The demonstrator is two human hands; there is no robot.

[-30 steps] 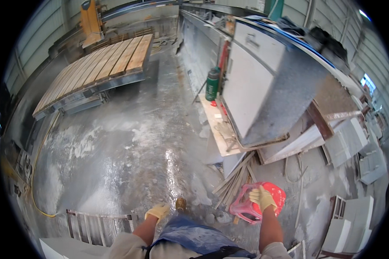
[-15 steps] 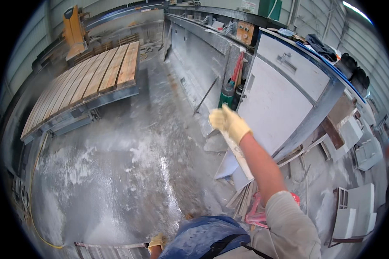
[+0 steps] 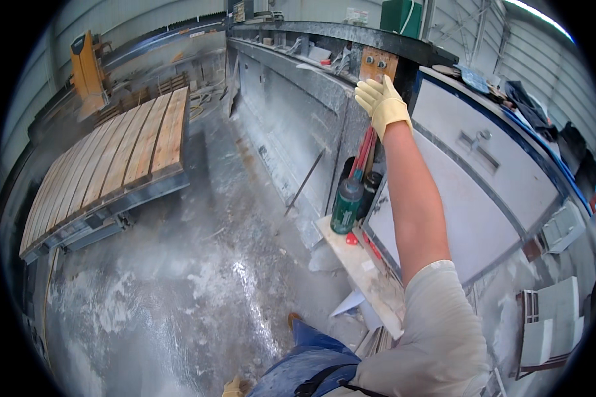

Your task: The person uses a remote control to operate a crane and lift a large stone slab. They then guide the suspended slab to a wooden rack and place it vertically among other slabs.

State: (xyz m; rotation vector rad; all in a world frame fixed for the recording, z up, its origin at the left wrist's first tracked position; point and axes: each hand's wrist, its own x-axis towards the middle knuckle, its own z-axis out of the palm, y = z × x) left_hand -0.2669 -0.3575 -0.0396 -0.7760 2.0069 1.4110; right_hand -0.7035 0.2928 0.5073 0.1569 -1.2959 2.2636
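My right hand (image 3: pixel 384 102), in a pale yellow glove, reaches up and forward with its fingers stretched and the thumb apart. It is open and holds nothing I can see. Just above the fingertips is an orange control box (image 3: pixel 378 64) with round knobs; I cannot tell whether the hand touches it. Beneath the hand, red-handled tools (image 3: pixel 364 151) stand upright by a green bottle (image 3: pixel 346 207). My left hand (image 3: pixel 234 388), also gloved, shows only in part at the lower edge, and its fingers cannot be made out.
To the right stands a white cabinet (image 3: pixel 458 192) with cloths and dark items on top. A narrow board (image 3: pixel 371 278) sticks out beside it. A slatted wooden platform (image 3: pixel 112 155) is on the left. The floor (image 3: pixel 172 298) is wet and streaked white.
My right hand has risen from beside the cabinet to the control box, and its fingers have spread. The view has shifted closer to the cabinet; my left hand shows less.
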